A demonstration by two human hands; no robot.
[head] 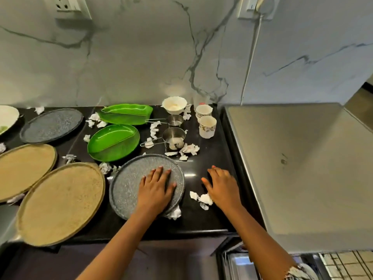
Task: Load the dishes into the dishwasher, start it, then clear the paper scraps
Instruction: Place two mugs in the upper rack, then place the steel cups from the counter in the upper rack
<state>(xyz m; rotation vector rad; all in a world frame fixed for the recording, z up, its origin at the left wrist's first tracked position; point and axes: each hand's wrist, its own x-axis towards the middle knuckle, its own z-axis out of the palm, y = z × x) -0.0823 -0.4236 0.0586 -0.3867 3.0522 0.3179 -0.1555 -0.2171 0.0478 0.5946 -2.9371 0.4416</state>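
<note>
head view: left hand (156,186) lies flat, fingers spread, on a grey speckled plate (129,184) near the front of the black counter (203,219). right hand (221,186) rests flat and empty on the counter, just beside crumpled paper scraps (204,199). behind sit green leaf-shaped dishes (114,142), steel measuring cups (174,136) and floral cups (207,127). a red mark on a clear glass (200,101) is too blurred to read.

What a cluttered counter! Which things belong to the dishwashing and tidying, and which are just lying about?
Part of the job: grey plate under the left hand, green dishes, tan plates, steel cups, floral cups, white bowl, paper scraps.
Just there: wall socket, white cable.
</note>
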